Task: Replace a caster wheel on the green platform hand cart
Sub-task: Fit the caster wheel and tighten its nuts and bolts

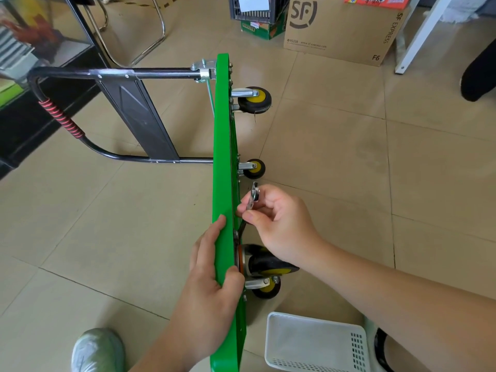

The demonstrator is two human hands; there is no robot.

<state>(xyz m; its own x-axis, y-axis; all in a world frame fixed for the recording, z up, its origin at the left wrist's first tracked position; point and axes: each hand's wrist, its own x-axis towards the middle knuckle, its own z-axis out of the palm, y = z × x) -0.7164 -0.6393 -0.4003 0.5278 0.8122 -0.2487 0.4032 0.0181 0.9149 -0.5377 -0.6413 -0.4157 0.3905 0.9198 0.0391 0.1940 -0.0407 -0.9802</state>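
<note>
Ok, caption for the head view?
The left hand grips the green cart on edge while the right hand holds a wrench by a caster.

Bright, even daylight, soft shadows, sharp centre, wide-angle bending at the edges.

Tiled floor (pixel 335 157): green cart (pixel 224 146) on edge, white basket (pixel 357 345), cardboard box (pixel 341 30)
</note>
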